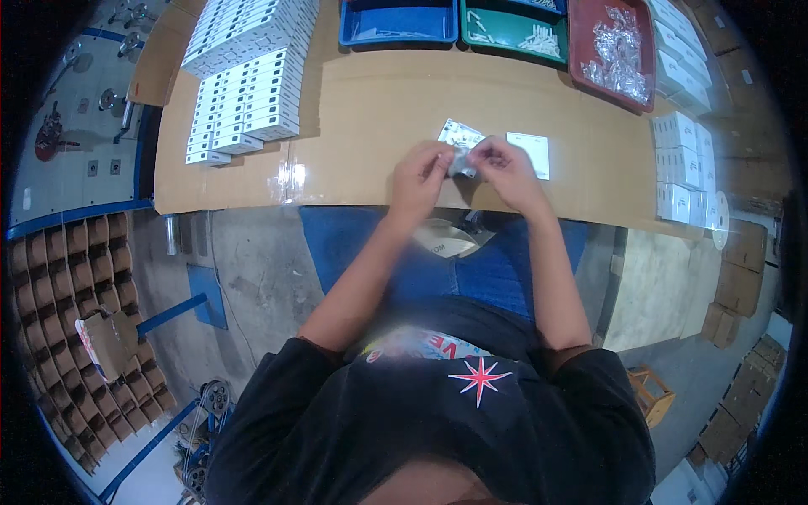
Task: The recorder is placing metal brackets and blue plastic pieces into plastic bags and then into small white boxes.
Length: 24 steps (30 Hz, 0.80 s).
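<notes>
Close together over the near edge of the cardboard-covered table (370, 126), my left hand (417, 178) and my right hand (509, 172) pinch a small clear plastic packet (462, 163) between thumbs and fingertips. Its contents are too small to make out. Just behind my fingers lies a white printed paper or packet (455, 131), partly covered by the hands. To the right of my right hand a flat white box or card (531, 156) rests on the table.
Small white boxes (268, 94) are stacked at the left. Along the back stand a blue tray (364, 18), a green tray (507, 23) with white sticks, and a red tray (577, 50) of clear packets. More white boxes (678, 151) line the right edge.
</notes>
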{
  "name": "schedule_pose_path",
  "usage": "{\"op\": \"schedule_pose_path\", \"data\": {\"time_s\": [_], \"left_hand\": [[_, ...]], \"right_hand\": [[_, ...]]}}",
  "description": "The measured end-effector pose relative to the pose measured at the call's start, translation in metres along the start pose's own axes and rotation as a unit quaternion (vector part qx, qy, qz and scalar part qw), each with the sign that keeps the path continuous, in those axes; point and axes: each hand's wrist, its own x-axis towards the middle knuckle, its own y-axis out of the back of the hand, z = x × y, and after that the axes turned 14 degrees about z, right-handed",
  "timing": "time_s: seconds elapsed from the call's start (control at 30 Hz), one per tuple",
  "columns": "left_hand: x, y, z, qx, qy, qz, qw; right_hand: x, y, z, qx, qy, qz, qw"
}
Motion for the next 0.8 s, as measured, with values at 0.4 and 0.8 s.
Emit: {"op": "schedule_pose_path", "data": {"time_s": [0.4,0.8], "left_hand": [[0.011,0.003,-0.022,0.178,-0.083,0.051,0.979],[0.009,0.001,-0.020,0.234,-0.117,0.042,0.964]], "right_hand": [[0.007,-0.016,0.009,-0.008,-0.002,0.153,0.988],[0.000,-0.015,0.001,-0.269,0.111,0.087,0.953]]}}
